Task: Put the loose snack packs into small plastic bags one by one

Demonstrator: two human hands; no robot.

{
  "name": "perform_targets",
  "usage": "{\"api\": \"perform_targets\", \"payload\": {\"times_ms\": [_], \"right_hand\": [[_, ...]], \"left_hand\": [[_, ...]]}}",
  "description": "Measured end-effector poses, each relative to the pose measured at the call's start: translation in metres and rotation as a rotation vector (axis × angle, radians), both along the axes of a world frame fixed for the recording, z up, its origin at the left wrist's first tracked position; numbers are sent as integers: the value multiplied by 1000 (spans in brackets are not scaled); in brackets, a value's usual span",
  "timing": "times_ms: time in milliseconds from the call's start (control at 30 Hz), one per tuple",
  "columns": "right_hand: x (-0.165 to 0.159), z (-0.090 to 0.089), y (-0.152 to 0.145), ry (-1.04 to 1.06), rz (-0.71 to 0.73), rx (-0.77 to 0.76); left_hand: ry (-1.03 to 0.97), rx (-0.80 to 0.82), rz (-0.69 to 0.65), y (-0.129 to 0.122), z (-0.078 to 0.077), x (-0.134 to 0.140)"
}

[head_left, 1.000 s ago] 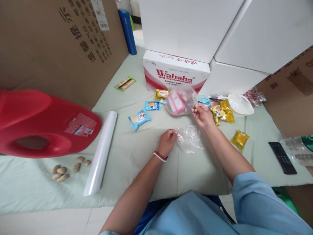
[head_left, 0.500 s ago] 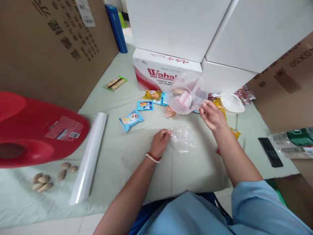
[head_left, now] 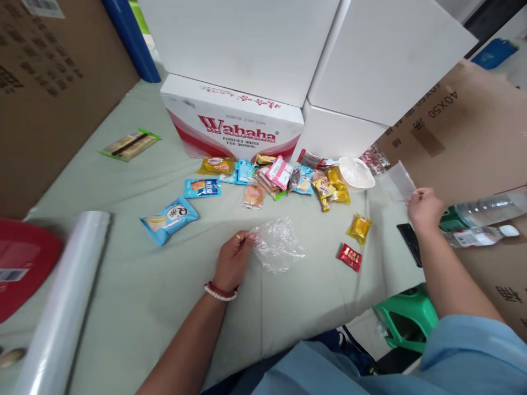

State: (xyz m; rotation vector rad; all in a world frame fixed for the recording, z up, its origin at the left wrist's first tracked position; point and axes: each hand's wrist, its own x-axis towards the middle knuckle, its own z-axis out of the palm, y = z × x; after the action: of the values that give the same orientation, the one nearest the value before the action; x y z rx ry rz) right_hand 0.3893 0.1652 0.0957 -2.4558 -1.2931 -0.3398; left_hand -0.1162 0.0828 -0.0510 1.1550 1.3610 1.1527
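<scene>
My left hand (head_left: 234, 258) pinches the edge of a crumpled clear plastic bag (head_left: 280, 247) over the cloth. Out to the right, my right hand (head_left: 426, 211) grips a translucent plastic container (head_left: 398, 182); only a pale, flat-looking part of it shows. Just left of that lies a white bowl (head_left: 357, 173). Wrapped snacks are bunched in front of the Wahaha box, among them a pink packet (head_left: 280, 173) and a round pastry (head_left: 252, 195). A yellow packet (head_left: 359, 228) and a red packet (head_left: 349, 257) lie between my hands.
The Wahaha carton (head_left: 234, 123) and white boxes (head_left: 247, 49) wall off the back. Plastic bottles (head_left: 481, 214) and a black phone (head_left: 409, 244) are at the right. A plastic roll (head_left: 66, 307) and a red container (head_left: 24, 269) stand left. A green stool (head_left: 407, 318) is below the edge.
My right hand has swung right with the translucent container, away from above the snacks. My left hand keeps hold of the bag. The view has turned right.
</scene>
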Motion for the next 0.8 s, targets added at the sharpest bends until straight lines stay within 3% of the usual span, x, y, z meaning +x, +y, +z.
{"api": "perform_targets", "payload": {"times_ms": [100, 233, 533, 800], "right_hand": [[18, -19, 11, 44, -49, -78], [20, -39, 31, 128, 35, -131], [40, -48, 96, 93, 81, -148], [60, -64, 124, 104, 112, -139]], "left_hand": [[18, -10, -12, -1, 4, -1], [43, -16, -18, -2, 8, -3], [67, -48, -19, -7, 0, -10], [115, -65, 13, -8, -1, -12]]}}
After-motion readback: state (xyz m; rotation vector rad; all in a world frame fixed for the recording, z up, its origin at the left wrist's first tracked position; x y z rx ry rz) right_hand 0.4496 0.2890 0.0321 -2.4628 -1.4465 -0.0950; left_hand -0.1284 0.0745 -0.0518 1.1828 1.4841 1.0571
